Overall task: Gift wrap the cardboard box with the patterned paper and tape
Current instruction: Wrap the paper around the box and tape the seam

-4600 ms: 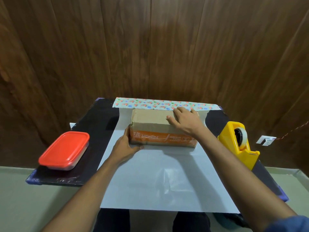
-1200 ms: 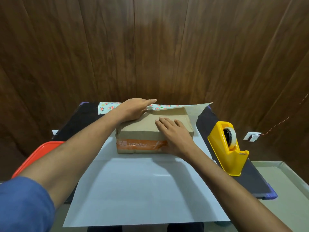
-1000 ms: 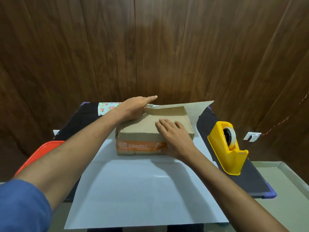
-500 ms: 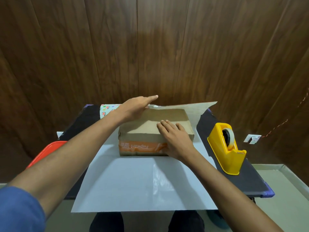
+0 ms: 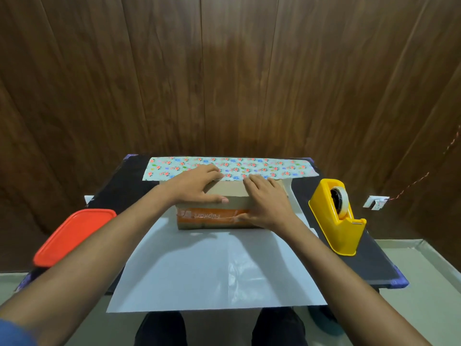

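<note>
From the head view, I look down on the cardboard box (image 5: 224, 203), which lies in the middle of the dark surface (image 5: 374, 260), on top of the patterned paper (image 5: 214, 268). The paper lies white side up beneath the box and runs toward me, past the near edge of the surface. Its far edge is folded over onto the top of the box, so a flowered band shows along the far side.

My left hand (image 5: 197, 186) lies flat on the top of the box, fingers stretched out and pressing the edge of the flowered band down; this grip is closed round nothing. My right hand (image 5: 267, 203) lies just beside it, fingers straight on the box top at the band's edge, palm draped over the near right corner, thumb against the front face by the orange tape strip (image 5: 212, 217). It too only presses.

To my right, near the box, stands the yellow tape dispenser (image 5: 336, 216) with its roll upright. To my left, an orange-lidded container (image 5: 72, 236) lies at the surface's edge. A wood-panelled wall (image 5: 224, 71) rises behind.
</note>
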